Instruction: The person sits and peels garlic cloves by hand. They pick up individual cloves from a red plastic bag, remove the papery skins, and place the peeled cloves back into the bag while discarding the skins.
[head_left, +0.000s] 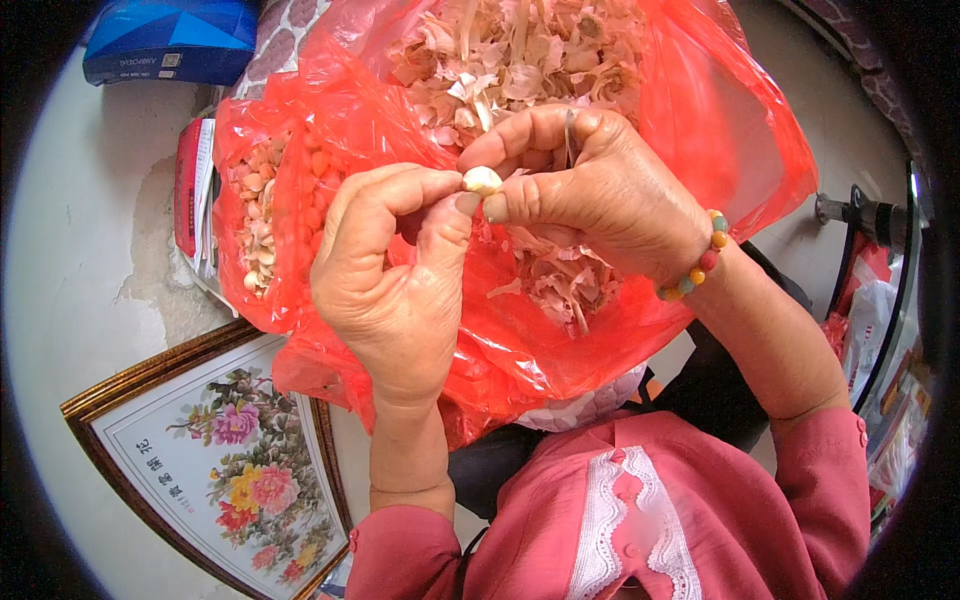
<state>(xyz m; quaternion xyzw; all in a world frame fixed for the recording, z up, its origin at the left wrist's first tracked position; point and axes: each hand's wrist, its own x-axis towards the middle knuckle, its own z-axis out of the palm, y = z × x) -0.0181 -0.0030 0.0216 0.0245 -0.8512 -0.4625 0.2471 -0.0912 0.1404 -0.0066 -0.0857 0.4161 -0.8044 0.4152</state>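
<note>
Between the fingertips of both hands is a pale peeled garlic clove (481, 181). My left hand (397, 277) pinches its left side with thumb and index finger. My right hand (592, 180), with a beaded bracelet (709, 259) at the wrist, has thumb and index finger at its right side. Below the hands spreads a red plastic bag (705, 142) with a heap of dry garlic skins (525, 67); more skins (562, 277) lie nearer to me. At the left, garlic cloves (259, 202) lie in red plastic (345, 112).
A framed flower picture (262, 465) leans at the lower left. A blue box (169, 45) and a stack of booklets (196, 195) are at the upper left. On the right stands a glass-edged shelf (892, 322) with plastic packets.
</note>
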